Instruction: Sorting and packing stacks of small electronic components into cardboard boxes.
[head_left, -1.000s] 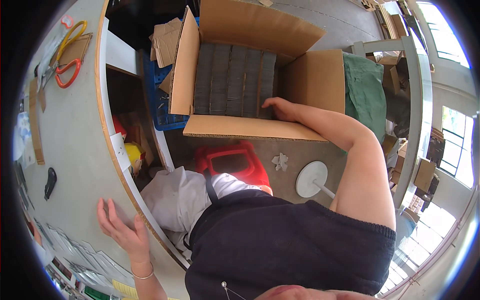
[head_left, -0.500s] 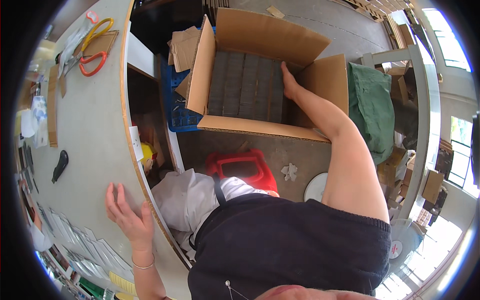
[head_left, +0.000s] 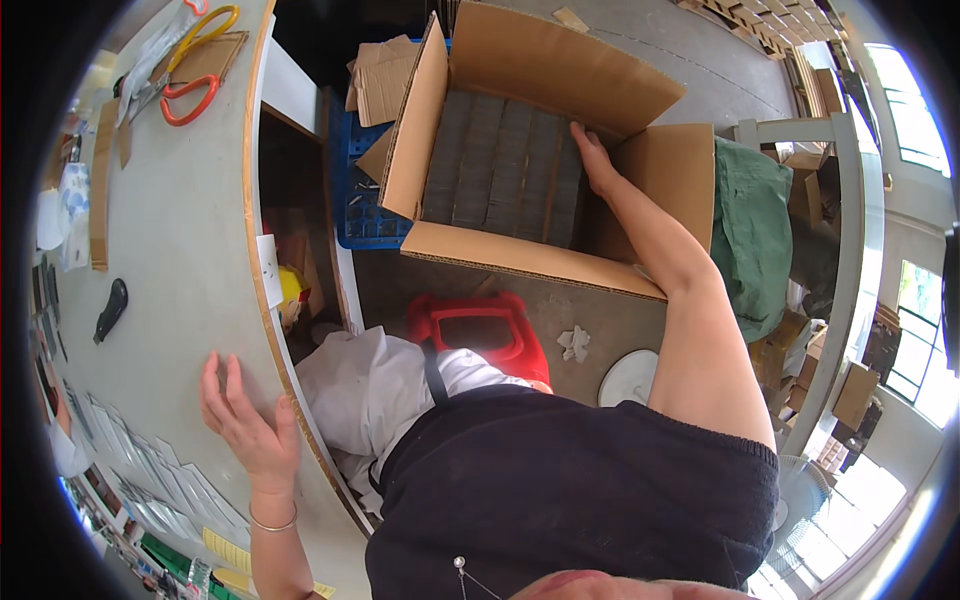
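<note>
Your right hand [head_left: 597,160] is inside the open carton [head_left: 640,175] on the floor, reaching down along its right inner wall. Grip: fingers extended, flat against the right end of the grey packs [head_left: 500,170]; nothing enclosed, though the fingertips are partly hidden behind the pack edge. The packs stand in tight rows filling the left and middle of the carton; a gap remains at the right wall, where your hand sits. All four carton flaps are folded outward.

Your left hand [head_left: 245,425] lies palm down on the desk [head_left: 180,260], just inside its curved near edge. Grip: open, fingers spread, holding nothing. A bangle is on that wrist.

Far corner of the desk: scissors [head_left: 190,65] with orange and yellow handles, lying on a cardboard piece. Left edge of the desk: a small black object [head_left: 110,308], kind not determinable.

Floor, between carton and your body: red stool [head_left: 480,330]. Beside the carton's left flap: blue crate [head_left: 365,215] with cardboard scraps.
</note>
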